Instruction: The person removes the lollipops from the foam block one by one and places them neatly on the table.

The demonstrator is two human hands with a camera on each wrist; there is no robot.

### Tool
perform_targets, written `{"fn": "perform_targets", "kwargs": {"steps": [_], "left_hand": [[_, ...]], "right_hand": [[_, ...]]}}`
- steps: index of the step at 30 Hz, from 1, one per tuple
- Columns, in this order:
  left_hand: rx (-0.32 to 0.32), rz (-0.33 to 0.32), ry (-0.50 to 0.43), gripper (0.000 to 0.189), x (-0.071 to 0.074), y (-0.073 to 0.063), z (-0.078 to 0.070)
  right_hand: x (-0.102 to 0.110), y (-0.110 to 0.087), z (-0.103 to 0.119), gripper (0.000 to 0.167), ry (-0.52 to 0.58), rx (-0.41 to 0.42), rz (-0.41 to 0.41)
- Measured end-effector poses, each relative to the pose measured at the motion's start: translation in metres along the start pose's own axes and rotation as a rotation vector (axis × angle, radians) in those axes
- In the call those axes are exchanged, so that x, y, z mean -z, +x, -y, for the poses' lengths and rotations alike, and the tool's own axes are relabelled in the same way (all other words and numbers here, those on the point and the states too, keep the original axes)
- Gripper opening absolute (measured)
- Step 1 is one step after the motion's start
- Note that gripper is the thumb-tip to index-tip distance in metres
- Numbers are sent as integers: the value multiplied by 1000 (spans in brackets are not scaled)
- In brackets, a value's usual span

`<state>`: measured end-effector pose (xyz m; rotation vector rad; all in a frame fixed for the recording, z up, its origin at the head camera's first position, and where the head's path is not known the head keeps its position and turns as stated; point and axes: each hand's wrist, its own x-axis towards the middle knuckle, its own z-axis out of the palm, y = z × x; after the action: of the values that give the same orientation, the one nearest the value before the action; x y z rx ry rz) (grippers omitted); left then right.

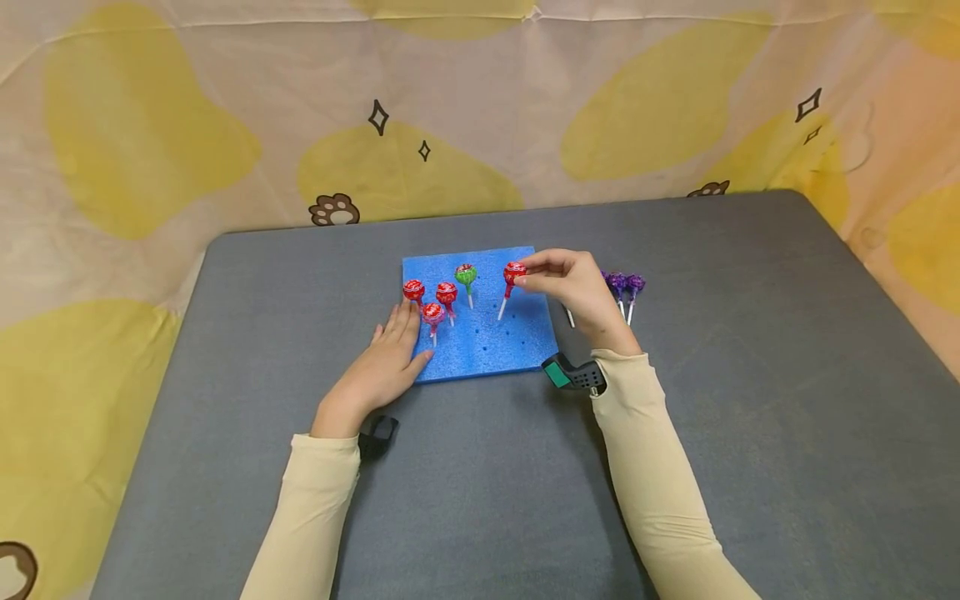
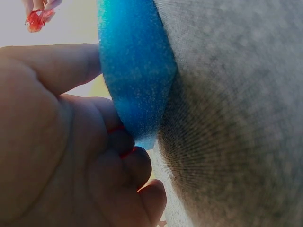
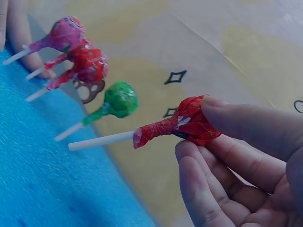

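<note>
My right hand [image 1: 573,292] pinches a red lollipop [image 3: 191,120] by its wrapped head, between thumb and fingers. Its white stick slants down over the right half of a blue foam board [image 1: 487,367] dotted with small holes. In the right wrist view the stick's end shows free of the foam. Along the board's left edge rests my left hand [image 1: 382,367], fingers extended and thumb by the near corner. Beside it stand two red lollipops and a pinkish one [image 1: 432,313], sticks down in the foam. A green lollipop [image 1: 466,275] stands further back.
Several purple lollipops [image 1: 634,284] are on the grey table [image 1: 465,500], right of the board and partly hidden by my right hand. A patterned yellow-and-cream cloth [image 1: 465,100] hangs behind the table. Each wrist bears a black device [image 1: 577,375].
</note>
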<state>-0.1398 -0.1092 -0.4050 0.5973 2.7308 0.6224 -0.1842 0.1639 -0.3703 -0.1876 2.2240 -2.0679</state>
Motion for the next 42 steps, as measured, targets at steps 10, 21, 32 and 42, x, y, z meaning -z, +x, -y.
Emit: {"fn": "perform_targets", "kwargs": {"steps": [10, 21, 32, 42], "left_hand": [[-2, 5, -2, 70, 0, 3, 0], [-5, 2, -4, 69, -1, 4, 1], [-3, 3, 1, 69, -1, 1, 0], [-2, 4, -3, 69, -2, 0, 0]], "right_hand": [[15, -1, 2, 19, 0, 16, -53], [23, -3, 3, 19, 14, 13, -75], [34, -6, 2, 13, 28, 41, -96], [46, -8, 2, 16, 28, 50, -122]]}}
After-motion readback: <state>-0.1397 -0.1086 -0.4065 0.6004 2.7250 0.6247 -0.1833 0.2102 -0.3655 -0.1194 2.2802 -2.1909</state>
